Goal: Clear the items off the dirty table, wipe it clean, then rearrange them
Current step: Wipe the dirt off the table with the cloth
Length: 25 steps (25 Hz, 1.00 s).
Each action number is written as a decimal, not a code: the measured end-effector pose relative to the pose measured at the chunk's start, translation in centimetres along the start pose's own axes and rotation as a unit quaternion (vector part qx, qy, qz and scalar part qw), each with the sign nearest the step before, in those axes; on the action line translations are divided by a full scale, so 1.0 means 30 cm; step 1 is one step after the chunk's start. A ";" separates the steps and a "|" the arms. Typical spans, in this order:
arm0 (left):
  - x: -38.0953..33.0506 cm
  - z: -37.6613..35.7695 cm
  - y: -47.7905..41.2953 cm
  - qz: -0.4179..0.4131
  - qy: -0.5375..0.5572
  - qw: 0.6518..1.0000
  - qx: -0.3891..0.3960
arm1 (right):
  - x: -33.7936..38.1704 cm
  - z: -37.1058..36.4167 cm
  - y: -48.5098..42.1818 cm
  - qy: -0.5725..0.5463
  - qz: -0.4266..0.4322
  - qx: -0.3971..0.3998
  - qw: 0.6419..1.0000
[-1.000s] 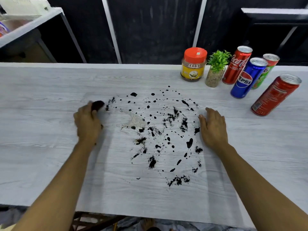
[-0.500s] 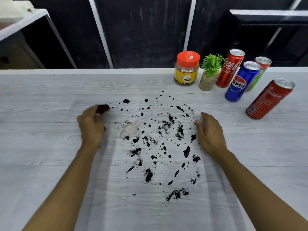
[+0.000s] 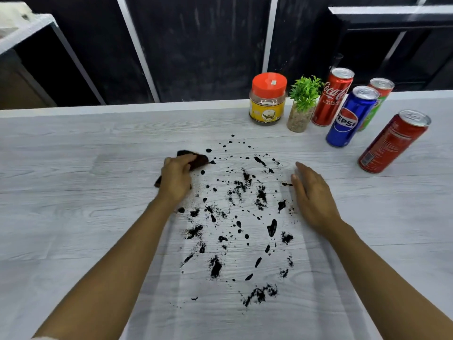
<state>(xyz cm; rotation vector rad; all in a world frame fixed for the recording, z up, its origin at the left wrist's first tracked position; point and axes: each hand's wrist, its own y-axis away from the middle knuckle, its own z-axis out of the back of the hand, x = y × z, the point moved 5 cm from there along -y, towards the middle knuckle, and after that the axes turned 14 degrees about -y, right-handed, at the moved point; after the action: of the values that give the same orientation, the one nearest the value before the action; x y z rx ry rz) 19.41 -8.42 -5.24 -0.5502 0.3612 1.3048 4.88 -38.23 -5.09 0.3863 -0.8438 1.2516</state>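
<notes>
You have four drink cans at the far right of the desk [image 3: 73, 148]: a Coca-Cola can [image 3: 333, 98], a Pepsi can [image 3: 350, 117], a green can [image 3: 376, 101] half hidden behind it, and another red can [image 3: 392, 142]. Beside them you have one jar [image 3: 267, 99], orange-lidded, and one small potted plant [image 3: 302, 104]. One dark cloth [image 3: 196, 159] lies among the many black stains [image 3: 271, 227].

Matt pale wood-grain table [image 3: 73, 155], glossy metal cans [image 3: 350, 116], plastic-lidded jar [image 3: 267, 99].
</notes>
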 end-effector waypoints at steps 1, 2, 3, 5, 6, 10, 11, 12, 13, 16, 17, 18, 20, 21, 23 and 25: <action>0.015 0.039 0.001 0.015 0.039 0.999 -0.028 | -0.017 0.029 0.003 0.002 -0.005 -0.010 1.000; 0.054 0.091 -0.015 0.036 0.032 0.997 -0.064 | -0.037 0.055 0.007 0.018 -0.008 -0.014 1.000; 0.123 0.138 -0.046 0.058 -0.018 0.994 -0.088 | -0.056 0.069 0.012 0.040 -0.009 -0.010 0.999; 0.273 0.176 -0.115 0.099 -0.179 0.978 -0.048 | -0.081 0.059 0.020 0.084 -0.009 0.020 0.996; 0.317 0.159 -0.145 0.092 -0.246 0.965 -0.008 | -0.087 0.046 0.022 0.097 -0.011 0.036 0.995; 0.177 0.017 -0.203 0.007 -0.262 0.964 0.043 | -0.091 0.032 0.018 0.118 -0.028 0.067 0.990; 0.105 -0.017 -0.191 -0.023 -0.242 0.969 0.049 | -0.095 0.029 0.016 0.127 -0.030 0.076 0.989; 0.022 -0.053 -0.156 -0.055 -0.218 0.973 0.056 | -0.097 0.026 0.015 0.133 -0.030 0.083 0.987; -0.054 -0.093 -0.108 -0.085 -0.189 0.976 0.066 | -0.098 0.024 0.013 0.133 -0.028 0.089 0.987; -0.253 -0.142 0.061 -0.142 -0.056 0.984 0.090 | -0.100 0.059 0.010 0.063 -0.022 0.077 0.995; -0.272 -0.117 0.083 -0.120 0.017 0.987 0.104 | -0.106 0.078 0.014 0.047 -0.017 0.066 0.997; -0.265 -0.081 0.074 -0.085 0.088 0.986 0.116 | -0.114 0.091 0.019 0.052 -0.007 0.056 0.997; -0.176 -0.016 -0.023 -0.025 0.136 0.986 0.093 | -0.129 0.098 0.030 0.097 0.022 0.048 0.994; -0.112 0.003 -0.100 -0.003 0.080 0.993 0.084 | -0.136 0.094 0.030 0.111 0.028 0.048 0.992; -0.017 -0.020 -0.219 0.020 -0.062 0.991 0.115 | -0.143 0.083 0.027 0.121 0.022 0.050 0.991; -0.035 -0.099 -0.262 -0.017 -0.162 0.978 0.128 | -0.140 0.078 0.022 0.126 0.019 0.048 0.991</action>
<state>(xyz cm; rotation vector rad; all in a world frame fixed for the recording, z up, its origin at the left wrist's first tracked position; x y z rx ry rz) 26.95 -12.25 -5.72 -0.1221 0.2431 1.2662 3.14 -42.44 -6.79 0.2827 -0.5805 1.3463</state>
